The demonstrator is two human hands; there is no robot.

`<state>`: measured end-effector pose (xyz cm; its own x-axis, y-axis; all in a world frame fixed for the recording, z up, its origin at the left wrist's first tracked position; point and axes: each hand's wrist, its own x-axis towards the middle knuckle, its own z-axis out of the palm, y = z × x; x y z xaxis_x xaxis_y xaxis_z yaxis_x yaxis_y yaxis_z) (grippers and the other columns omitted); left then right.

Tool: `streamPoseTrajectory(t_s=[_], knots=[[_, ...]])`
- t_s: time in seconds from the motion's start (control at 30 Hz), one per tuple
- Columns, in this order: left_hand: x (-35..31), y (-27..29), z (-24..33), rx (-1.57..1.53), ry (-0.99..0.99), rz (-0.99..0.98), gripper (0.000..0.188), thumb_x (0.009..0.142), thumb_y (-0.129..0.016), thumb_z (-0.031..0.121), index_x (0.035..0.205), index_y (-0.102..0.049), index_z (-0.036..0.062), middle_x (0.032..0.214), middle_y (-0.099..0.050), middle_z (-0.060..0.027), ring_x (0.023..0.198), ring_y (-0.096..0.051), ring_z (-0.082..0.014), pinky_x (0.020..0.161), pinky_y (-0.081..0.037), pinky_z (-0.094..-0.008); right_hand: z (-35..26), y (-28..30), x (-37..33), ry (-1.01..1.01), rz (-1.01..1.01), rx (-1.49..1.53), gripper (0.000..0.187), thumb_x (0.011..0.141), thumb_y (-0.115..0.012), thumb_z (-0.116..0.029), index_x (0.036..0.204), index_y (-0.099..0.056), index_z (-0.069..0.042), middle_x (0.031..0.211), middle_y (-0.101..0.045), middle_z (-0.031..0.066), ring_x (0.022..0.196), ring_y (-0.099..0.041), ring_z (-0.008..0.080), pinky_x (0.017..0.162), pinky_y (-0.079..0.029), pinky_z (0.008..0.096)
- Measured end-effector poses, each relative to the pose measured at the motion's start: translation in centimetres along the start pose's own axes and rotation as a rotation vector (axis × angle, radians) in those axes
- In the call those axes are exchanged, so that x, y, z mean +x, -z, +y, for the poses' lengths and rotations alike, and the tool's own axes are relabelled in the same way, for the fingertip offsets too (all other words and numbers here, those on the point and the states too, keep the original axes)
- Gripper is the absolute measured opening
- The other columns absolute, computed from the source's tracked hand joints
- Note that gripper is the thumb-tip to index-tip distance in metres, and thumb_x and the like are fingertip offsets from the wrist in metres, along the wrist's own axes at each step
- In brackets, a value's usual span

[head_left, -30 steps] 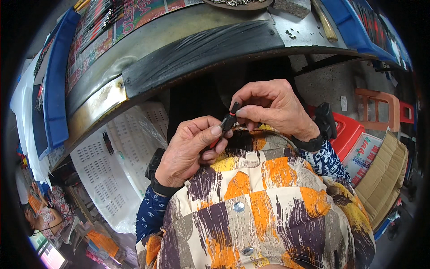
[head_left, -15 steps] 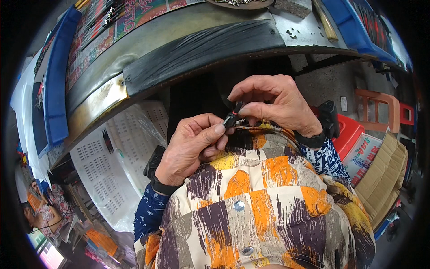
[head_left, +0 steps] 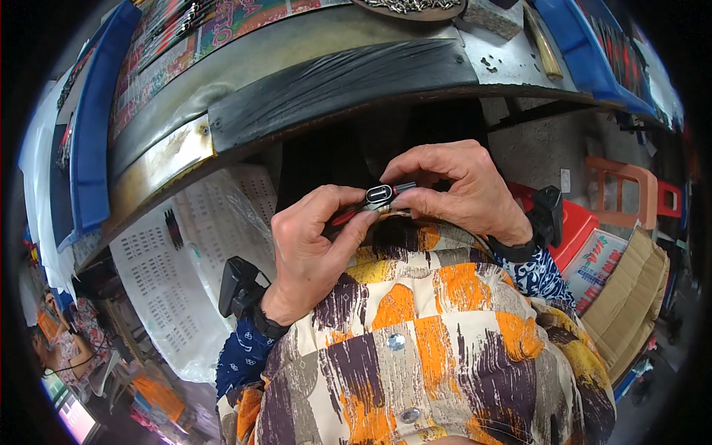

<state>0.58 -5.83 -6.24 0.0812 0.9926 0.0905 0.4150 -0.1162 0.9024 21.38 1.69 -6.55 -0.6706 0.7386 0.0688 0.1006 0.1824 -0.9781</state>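
Note:
Over my lap, both hands pinch one small black-and-red piece (head_left: pixel 380 194) with an oval, silver-rimmed part on its upper side; its exact kind I cannot tell. My left hand (head_left: pixel 315 233) grips its left end between thumb and forefinger, where a bit of red shows by the fingers. At the other end, my right hand (head_left: pixel 460 182) holds a short dark bar with a red band between thumb and forefinger. Fingertips hide part of the piece. The patterned apron or garment (head_left: pixel 415 297) lies just below both hands.
Ahead runs a metal-topped workbench (head_left: pixel 311 74) with a black strip along its edge. A dish of small metal parts (head_left: pixel 415 6) and blue trays (head_left: pixel 96 133) of black-and-red pieces stand on it. Red stools (head_left: pixel 575 230) and cardboard (head_left: pixel 630 297) lie right. Another person (head_left: pixel 70 337) sits far left.
The piece has turned from slanting upward to lying nearly level, its oval rim now showing. My left hand has shifted up with fingers straighter; my right hand has dropped slightly.

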Motion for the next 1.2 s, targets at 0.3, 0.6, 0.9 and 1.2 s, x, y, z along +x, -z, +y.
streamPoseTrajectory(t_s=[0.3, 0.6, 0.9, 1.2], knots=[[-0.1, -0.2, -0.6, 0.16, -0.186, 0.025, 0.02, 0.074, -0.077, 0.001, 0.09, -0.067, -0.0003, 0.077, -0.066, -0.0119, 0.064, -0.066, -0.0229, 0.057, -0.052, -0.0303, 0.4, -0.7, -0.3, 0.02, -0.013, -0.056, 0.014, 0.087, -0.069, -0.008, 0.098, -0.069, 0.001, 0.08, -0.07, 0.0098, 0.061, -0.066, 0.0129, 0.055, -0.054, 0.0216], [-0.1, -0.5, -1.2, 0.186, -0.271, 0.022, 0.021, 0.072, -0.077, 0.0, 0.089, -0.066, -0.0013, 0.075, -0.065, -0.0116, 0.062, -0.064, -0.0246, 0.056, -0.051, -0.0314, 1.8, -1.0, -0.4, 0.14, -0.018, -0.078, 0.011, 0.086, -0.07, -0.008, 0.093, -0.069, 0.001, 0.076, -0.069, 0.0087, 0.058, -0.065, 0.0129, 0.051, -0.052, 0.0219], [0.0, -0.5, -1.1, 0.205, -0.232, 0.002, 0.019, 0.073, -0.076, 0.0, 0.089, -0.066, -0.0006, 0.074, -0.064, -0.0119, 0.061, -0.063, -0.0244, 0.055, -0.05, -0.0321, 2.0, -1.0, -0.4, 0.084, -0.034, -0.054, 0.013, 0.088, -0.068, -0.008, 0.097, -0.068, 0.001, 0.079, -0.069, 0.0094, 0.063, -0.067, 0.0133, 0.055, -0.055, 0.0222], [0.2, -0.6, -1.1, 0.204, -0.226, 0.043, 0.021, 0.073, -0.078, 0.002, 0.091, -0.066, 0.0011, 0.075, -0.065, -0.0113, 0.063, -0.065, -0.0232, 0.055, -0.051, -0.0311, 2.0, -1.1, -0.2, 0.077, -0.015, -0.018, 0.015, 0.088, -0.068, -0.009, 0.1, -0.067, 0.001, 0.082, -0.069, 0.0096, 0.065, -0.068, 0.0134, 0.056, -0.056, 0.0223]])
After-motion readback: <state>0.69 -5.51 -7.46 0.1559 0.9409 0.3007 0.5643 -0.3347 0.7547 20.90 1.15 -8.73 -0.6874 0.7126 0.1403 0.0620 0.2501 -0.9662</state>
